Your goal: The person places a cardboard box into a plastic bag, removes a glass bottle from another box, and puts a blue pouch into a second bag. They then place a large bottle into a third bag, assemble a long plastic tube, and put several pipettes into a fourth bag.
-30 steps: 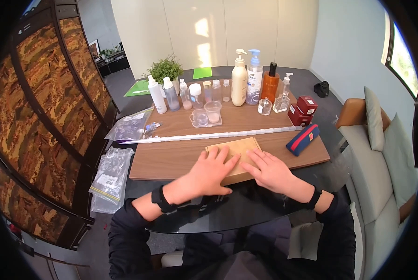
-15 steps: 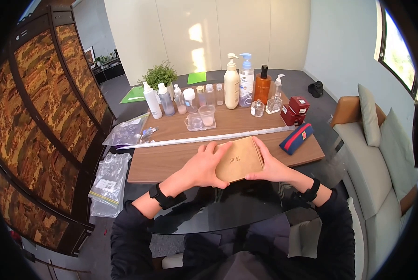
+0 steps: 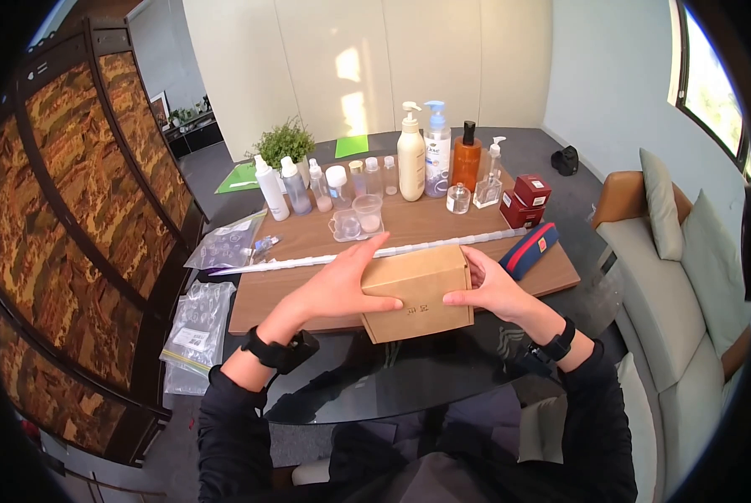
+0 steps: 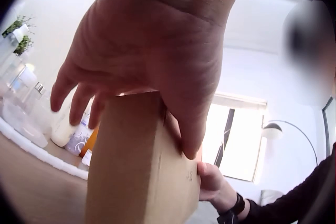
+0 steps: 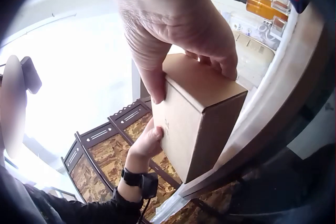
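Observation:
A brown cardboard box [image 3: 421,312] is held up in both hands near the board's front edge, tilted so that its face with small dark printing turns towards me. My left hand [image 3: 335,281] grips its left side, thumb on the printed face and fingers reaching over the back. At the opposite side my right hand [image 3: 499,289] pinches the box, its thumb on the same face and its fingers mostly hidden behind. In the left wrist view, the left hand [image 4: 147,50] spans the box's edge. The right wrist view shows the right hand [image 5: 181,29] over the other end.
A white strip [image 3: 308,260] crosses the wooden board [image 3: 262,306] behind the box. A blue pencil case [image 3: 530,251], red boxes [image 3: 526,205], pump bottles [image 3: 410,155] and small containers [image 3: 358,222] stand beyond. Plastic bags [image 3: 197,323] lie at the left. A dark glass tabletop [image 3: 367,381] is nearest me.
The hands lay flat on top of the box on the board. Then they gripped its sides, and now the box is raised and tipped with its printed face towards me.

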The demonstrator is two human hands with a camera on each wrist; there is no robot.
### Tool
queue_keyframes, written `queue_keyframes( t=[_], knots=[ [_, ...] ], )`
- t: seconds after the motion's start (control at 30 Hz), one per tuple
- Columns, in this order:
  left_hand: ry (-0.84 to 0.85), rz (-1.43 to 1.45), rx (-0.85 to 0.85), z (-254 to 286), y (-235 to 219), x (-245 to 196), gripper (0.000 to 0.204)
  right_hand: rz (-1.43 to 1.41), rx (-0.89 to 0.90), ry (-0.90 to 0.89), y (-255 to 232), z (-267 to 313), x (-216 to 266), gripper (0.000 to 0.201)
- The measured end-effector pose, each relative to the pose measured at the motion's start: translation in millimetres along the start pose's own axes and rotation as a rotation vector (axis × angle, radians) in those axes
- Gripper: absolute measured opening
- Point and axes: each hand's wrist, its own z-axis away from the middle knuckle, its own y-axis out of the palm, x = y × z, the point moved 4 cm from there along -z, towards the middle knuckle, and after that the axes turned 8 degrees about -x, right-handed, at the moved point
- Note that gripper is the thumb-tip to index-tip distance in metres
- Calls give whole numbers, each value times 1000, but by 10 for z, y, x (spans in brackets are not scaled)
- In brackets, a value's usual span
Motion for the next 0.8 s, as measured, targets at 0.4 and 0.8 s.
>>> queue_keyframes(
  t=[0.4, 0.8],
  knots=[
    [141, -267, -178, -26, 78, -178, 62, 439, -53, -306, -64, -46, -69, 70],
    [168, -300, -264, -70, 104, -299, 62, 477, -28, -169, -155, -75, -139, 78]
  ],
)
